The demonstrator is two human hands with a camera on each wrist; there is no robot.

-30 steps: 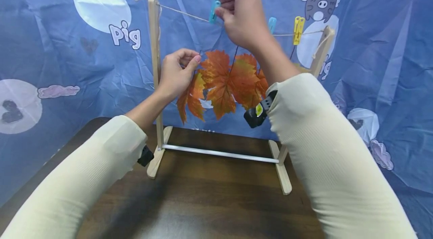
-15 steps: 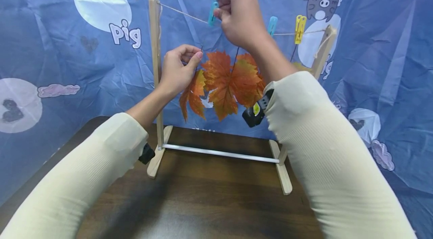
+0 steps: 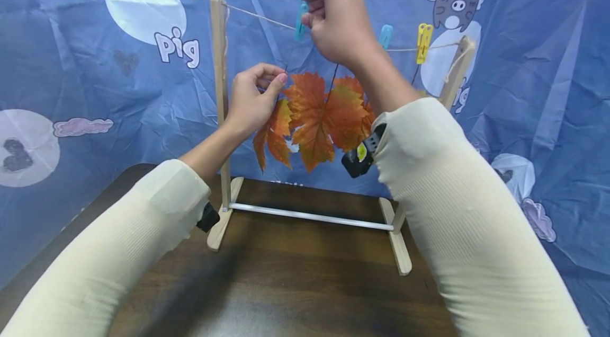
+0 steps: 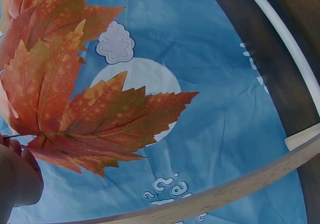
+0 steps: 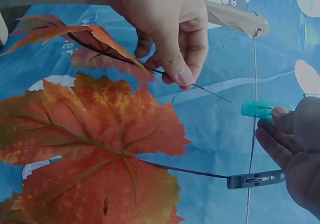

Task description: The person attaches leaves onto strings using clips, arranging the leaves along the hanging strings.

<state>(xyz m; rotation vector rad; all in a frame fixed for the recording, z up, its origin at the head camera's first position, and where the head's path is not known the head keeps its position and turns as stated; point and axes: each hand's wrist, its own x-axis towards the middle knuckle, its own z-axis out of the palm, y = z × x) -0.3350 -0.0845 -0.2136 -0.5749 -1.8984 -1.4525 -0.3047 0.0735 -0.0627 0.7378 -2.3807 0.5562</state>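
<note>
My left hand (image 3: 257, 94) pinches the thin dark stem (image 5: 214, 93) of an orange artificial maple leaf (image 3: 275, 135), which hangs below the fingers. The stem's free end points up toward a turquoise clothespin (image 5: 252, 108), with a small gap between them in the right wrist view. Thumb and fingers of my right hand (image 3: 339, 21) pinch that clothespin, which sits across the string (image 3: 259, 15). Just beside it, a grey clothespin (image 5: 255, 179) clips the stem of a larger orange leaf (image 3: 324, 120) to the string. In the left wrist view the held leaf (image 4: 95, 129) fills the left side.
A wooden rack with a left post (image 3: 218, 88), a right post (image 3: 455, 74) and a white bottom rod (image 3: 310, 216) stands on a brown table (image 3: 305, 284). Another blue clothespin (image 3: 386, 36) and a yellow one (image 3: 422, 43) are on the string. A blue printed cloth (image 3: 143, 98) hangs behind.
My left hand has shifted slightly up and right with the leaf, bringing its stem nearer the turquoise clothespin. My right hand has lowered a little, still holding the clothespin.
</note>
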